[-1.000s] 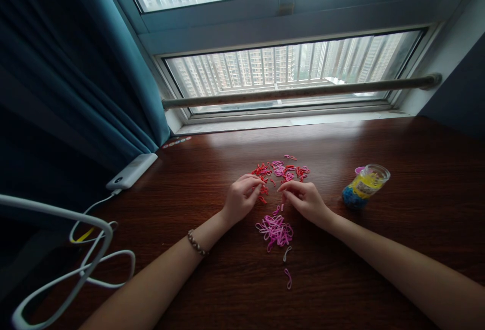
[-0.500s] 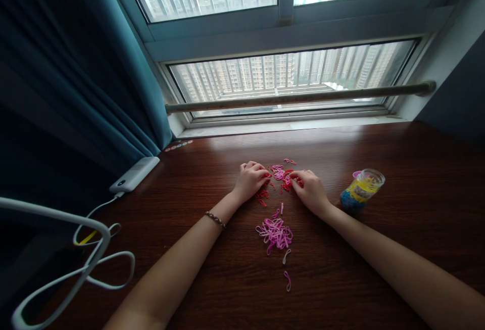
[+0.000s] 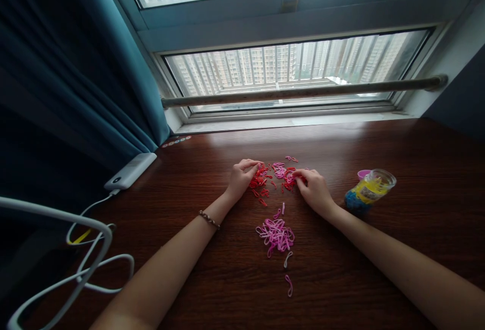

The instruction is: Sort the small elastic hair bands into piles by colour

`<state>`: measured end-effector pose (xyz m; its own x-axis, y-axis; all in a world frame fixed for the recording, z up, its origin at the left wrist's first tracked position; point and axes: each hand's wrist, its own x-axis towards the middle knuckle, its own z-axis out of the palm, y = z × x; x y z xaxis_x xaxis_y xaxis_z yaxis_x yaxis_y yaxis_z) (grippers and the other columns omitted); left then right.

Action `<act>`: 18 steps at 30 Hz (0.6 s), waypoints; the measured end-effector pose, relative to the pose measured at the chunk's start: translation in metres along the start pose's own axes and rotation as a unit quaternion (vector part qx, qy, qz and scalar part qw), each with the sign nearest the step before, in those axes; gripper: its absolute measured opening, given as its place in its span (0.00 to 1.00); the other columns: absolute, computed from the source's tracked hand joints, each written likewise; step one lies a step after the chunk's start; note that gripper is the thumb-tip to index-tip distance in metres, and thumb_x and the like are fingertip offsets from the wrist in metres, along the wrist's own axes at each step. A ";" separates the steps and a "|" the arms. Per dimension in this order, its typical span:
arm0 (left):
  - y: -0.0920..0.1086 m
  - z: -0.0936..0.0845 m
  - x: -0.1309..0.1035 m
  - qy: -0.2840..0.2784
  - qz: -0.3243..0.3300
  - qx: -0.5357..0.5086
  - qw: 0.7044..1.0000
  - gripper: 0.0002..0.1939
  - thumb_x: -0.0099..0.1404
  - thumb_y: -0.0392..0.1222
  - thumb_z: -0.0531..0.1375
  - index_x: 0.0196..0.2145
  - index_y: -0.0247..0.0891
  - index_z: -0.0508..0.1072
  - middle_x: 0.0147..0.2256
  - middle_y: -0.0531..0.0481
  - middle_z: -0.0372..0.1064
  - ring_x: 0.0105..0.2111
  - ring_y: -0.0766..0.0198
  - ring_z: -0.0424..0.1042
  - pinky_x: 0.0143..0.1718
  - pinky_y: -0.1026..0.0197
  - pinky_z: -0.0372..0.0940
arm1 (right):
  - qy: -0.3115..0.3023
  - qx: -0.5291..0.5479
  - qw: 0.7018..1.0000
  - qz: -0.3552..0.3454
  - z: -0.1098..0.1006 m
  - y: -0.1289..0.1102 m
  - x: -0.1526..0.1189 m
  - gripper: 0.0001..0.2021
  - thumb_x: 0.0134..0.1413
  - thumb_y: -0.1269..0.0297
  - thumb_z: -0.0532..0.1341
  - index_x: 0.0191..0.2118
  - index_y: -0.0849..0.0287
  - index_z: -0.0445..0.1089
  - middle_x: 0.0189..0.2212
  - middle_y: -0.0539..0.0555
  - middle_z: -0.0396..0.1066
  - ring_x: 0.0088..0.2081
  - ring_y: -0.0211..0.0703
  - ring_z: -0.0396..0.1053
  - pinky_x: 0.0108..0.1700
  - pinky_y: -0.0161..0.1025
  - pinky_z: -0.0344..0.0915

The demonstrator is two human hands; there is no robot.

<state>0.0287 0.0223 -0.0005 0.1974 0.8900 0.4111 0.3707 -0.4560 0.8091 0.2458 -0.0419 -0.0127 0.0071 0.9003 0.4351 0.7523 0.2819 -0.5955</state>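
Observation:
My left hand (image 3: 241, 177) is at the upper left of a heap of red bands (image 3: 258, 182), its fingers pinched together over the heap's top; what they hold is too small to make out. My right hand (image 3: 312, 188) rests at the right side of a mixed pink and red pile (image 3: 288, 177), fingertips closed among the bands, and anything between them is hidden. Nearer to me lies a heap of pink bands (image 3: 276, 234). Below it are a pale band (image 3: 288, 259) and a single pink band (image 3: 289, 285).
A clear jar (image 3: 369, 191) with blue contents and a yellow label leans at the right, beside a pink lid (image 3: 364, 174). On the left are a white power bank (image 3: 131, 171) with a cable, a blue curtain (image 3: 125, 67) and a thick white tube (image 3: 56, 209).
My left hand has moved a little left and up, uncovering the red heap. My right hand stays at the mixed pile. The view has shifted slightly.

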 end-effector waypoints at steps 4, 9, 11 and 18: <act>0.017 -0.001 -0.002 -0.094 -0.091 -0.114 0.985 0.11 0.53 0.43 0.60 0.32 0.32 0.74 0.29 0.47 0.72 0.27 0.64 0.70 0.28 0.64 0.64 | -0.001 -0.003 1.000 0.000 0.000 0.001 0.000 0.11 0.50 0.72 0.53 0.35 0.58 0.71 0.31 0.53 0.72 0.35 0.45 0.63 0.40 0.41 0.60; 0.037 -0.015 -0.001 -0.308 -0.157 -0.139 0.928 0.11 0.50 0.41 0.62 0.30 0.31 0.74 0.26 0.46 0.72 0.24 0.67 0.69 0.25 0.65 0.63 | -0.004 -0.005 1.000 -0.025 0.001 0.003 0.000 0.12 0.49 0.75 0.52 0.32 0.56 0.72 0.34 0.52 0.73 0.38 0.45 0.64 0.43 0.43 0.59; 0.043 -0.020 0.000 -0.394 -0.162 -0.123 0.896 0.10 0.50 0.41 0.62 0.29 0.31 0.75 0.26 0.46 0.72 0.23 0.66 0.68 0.24 0.66 0.63 | -0.008 -0.008 1.000 -0.029 0.002 0.004 -0.001 0.13 0.49 0.76 0.52 0.32 0.56 0.72 0.36 0.52 0.72 0.39 0.45 0.63 0.44 0.43 0.59; 0.054 -0.023 -0.001 -0.561 -0.109 -0.069 0.818 0.12 0.56 0.43 0.58 0.33 0.33 0.76 0.24 0.46 0.71 0.18 0.71 0.62 0.18 0.69 0.56 | 0.023 0.012 1.000 -0.010 0.000 0.003 0.000 0.14 0.49 0.76 0.51 0.34 0.58 0.73 0.35 0.52 0.73 0.39 0.45 0.64 0.43 0.41 0.60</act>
<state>0.0275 -0.0029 0.0528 0.8769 0.3489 -0.3306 0.4178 -0.2131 0.8832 0.2483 -0.0411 -0.0146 0.0230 0.8782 0.4777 0.7372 0.3078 -0.6015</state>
